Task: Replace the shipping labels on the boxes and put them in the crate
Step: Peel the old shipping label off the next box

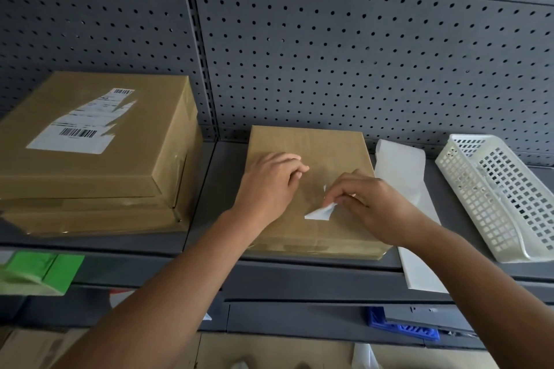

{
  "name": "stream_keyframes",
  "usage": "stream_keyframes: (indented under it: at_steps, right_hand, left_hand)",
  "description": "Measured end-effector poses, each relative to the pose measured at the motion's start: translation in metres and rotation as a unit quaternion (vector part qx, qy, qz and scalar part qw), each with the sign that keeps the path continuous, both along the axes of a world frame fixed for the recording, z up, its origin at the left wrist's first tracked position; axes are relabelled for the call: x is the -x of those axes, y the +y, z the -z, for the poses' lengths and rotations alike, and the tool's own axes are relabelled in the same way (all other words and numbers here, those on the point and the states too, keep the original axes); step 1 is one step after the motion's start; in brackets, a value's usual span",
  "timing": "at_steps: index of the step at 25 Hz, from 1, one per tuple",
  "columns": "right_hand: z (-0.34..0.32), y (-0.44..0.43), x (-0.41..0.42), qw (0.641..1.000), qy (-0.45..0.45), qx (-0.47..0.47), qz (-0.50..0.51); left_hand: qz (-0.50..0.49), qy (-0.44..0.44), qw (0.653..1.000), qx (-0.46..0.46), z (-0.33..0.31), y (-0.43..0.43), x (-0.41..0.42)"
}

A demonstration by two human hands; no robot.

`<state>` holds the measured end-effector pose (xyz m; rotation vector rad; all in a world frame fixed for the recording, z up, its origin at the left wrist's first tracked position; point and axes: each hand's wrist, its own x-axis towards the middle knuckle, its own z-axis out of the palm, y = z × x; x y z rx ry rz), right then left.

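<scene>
Currently peeling: right hand pinches a curled white label scrap between thumb and fingertips, lifting it off the top of the small box on the shelf. Left hand, just left of the pinch, presses flat on the box, gripping nothing. Blank label strip lies right of the pinch, white crate beyond it. Far left, stacked box carries a torn old label. Next likely: pull scrap free, then fetch a fresh label.

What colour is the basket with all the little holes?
White. The basket lies tipped on the shelf at the right in the head view.
</scene>
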<state>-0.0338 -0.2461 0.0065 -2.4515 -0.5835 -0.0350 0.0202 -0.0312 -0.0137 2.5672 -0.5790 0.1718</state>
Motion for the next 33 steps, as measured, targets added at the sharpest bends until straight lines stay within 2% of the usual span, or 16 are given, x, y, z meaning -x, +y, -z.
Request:
stream_keyframes:
  at_steps: [3,7,10,14,18,23,27,33]
  right_hand:
    - [-0.001,-0.001,-0.001,0.997,0.053,-0.027,0.055]
    - [-0.007,0.012,0.003,0.999,-0.025,0.022,-0.007]
    - [-0.011,0.015,0.003,0.997,-0.024,0.050,-0.056]
    - [0.006,0.023,0.001,0.985,-0.095,0.126,-0.063]
    - [0.003,0.027,-0.006,0.984,-0.134,0.113,-0.041]
    - [0.009,0.018,-0.011,0.970,-0.157,0.166,-0.077]
    - [0.003,0.002,-0.014,0.989,-0.113,0.076,-0.050]
    - [-0.009,-0.006,-0.018,0.997,-0.013,-0.041,0.062]
  left_hand:
    - [-0.001,0.004,1.000,-0.004,0.000,-0.001,0.000]
    - [0.002,0.000,1.000,-0.003,0.000,-0.001,0.001]
    - [0.002,-0.003,1.000,0.005,0.000,-0.002,0.001]
    - [-0.001,-0.005,1.000,-0.007,0.001,-0.002,0.000]
    - [-0.002,0.000,1.000,-0.003,0.002,-0.002,0.000]
    - [-0.001,-0.003,1.000,-0.005,0.003,-0.001,0.000]
    - [0.005,-0.010,1.000,-0.004,0.004,-0.001,-0.001]
    - [0.000,-0.014,1.000,-0.011,0.005,-0.003,0.000]
